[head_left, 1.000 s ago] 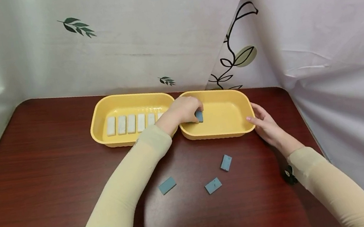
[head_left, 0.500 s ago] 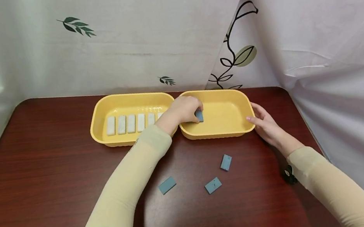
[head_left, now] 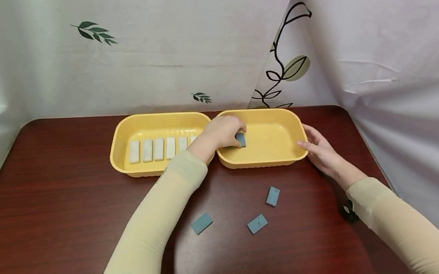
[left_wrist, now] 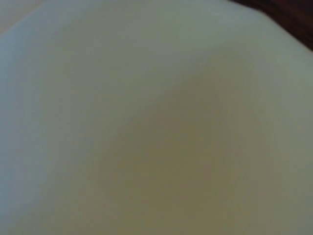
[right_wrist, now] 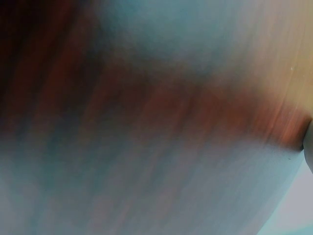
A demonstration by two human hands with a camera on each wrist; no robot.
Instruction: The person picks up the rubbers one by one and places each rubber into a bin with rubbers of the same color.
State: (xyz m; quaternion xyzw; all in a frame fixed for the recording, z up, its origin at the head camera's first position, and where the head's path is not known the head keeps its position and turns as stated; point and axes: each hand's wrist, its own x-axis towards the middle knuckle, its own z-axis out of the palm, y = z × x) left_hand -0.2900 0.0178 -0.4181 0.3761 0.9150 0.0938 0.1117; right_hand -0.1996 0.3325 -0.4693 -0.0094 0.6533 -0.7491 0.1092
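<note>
In the head view my left hand reaches into the left end of the right yellow tray. Its thumb and fingers pinch a small blue-grey rectangular block at the tray floor; part of the block is hidden behind the hand. My right hand grips the right end wall of the same tray, thumb at the rim and fingers outside. Three similar blue-grey blocks lie apart on the table: a left one, a middle one and a right one. Pale fabric fills the left wrist view.
A second yellow tray stands at the left, end to end with the first. Several white blocks lie in a row inside it, partly hidden by my left arm. A pale curtain hangs behind the dark red-brown table.
</note>
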